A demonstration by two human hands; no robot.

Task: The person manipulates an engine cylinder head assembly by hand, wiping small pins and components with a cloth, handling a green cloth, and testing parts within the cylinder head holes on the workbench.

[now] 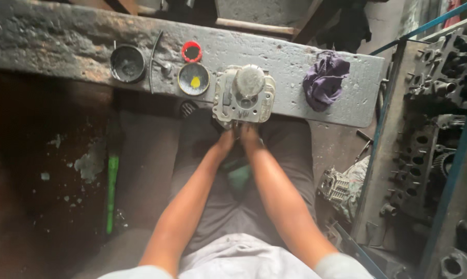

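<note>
Both forearms are extended toward the grey cylinder head (pixel 244 95), which is set at the bench (pixel 47 41) edge. Left hand (pixel 224 140) and right hand (pixel 250 135) are pressed under it, apparently steadying; finger closure cannot be told. Purple rag (pixel 325 78) is right of it.

Both hands, left hand (pixel 226 138) and right hand (pixel 249 135), reach under the near edge of a grey metal engine part (pixel 243 95) resting on a worn bench (pixel 295 57), with a purple rag (pixel 325 77), a red ring (pixel 191 51) and two round tins (pixel 193 79) beside it
</note>
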